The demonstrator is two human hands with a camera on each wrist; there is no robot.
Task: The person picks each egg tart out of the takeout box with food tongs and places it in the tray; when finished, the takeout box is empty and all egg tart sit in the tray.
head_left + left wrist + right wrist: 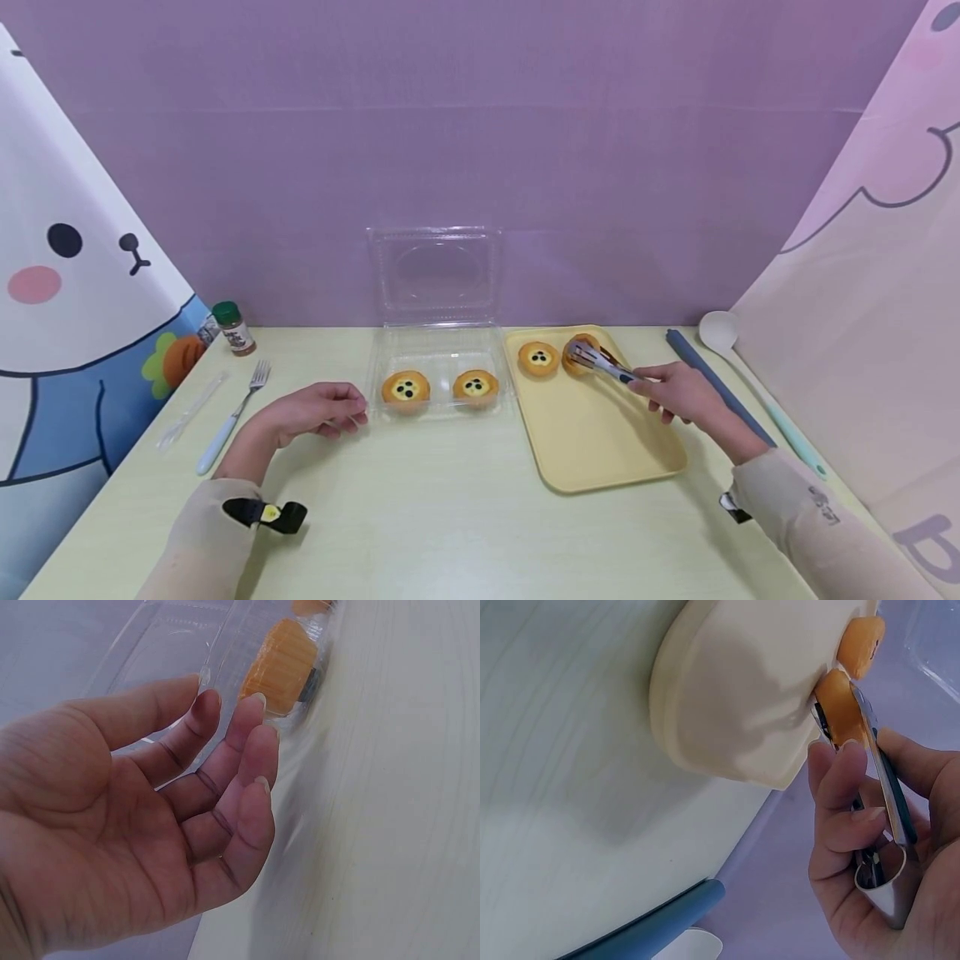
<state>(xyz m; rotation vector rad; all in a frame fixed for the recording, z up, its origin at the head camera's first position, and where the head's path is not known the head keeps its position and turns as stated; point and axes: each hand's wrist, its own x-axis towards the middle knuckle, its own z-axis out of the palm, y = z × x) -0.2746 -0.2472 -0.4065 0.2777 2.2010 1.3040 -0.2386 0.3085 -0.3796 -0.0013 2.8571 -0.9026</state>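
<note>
My right hand [678,392] grips metal tongs [600,360] with dark handle grips. In the right wrist view the tongs' ends stand on either side of an egg tart [840,706] at the far end of the yellow tray [600,454]. Beside it on the tray lies another tart [538,358]. Two more tarts, one on the left [406,387] and one on the right [476,386], sit in the front of the clear plastic box [431,342], whose lid [438,275] stands up. My left hand [318,412], fingers loosely bent and holding nothing, hovers by the box's left front corner.
Left on the table are a fork [232,421], a clear wrapped strip [191,412] and a green-capped jar [234,329]. Right of the tray lie a dark blue rod [693,354] and a white spoon with a mint handle [783,421]. A purple cloth hangs behind.
</note>
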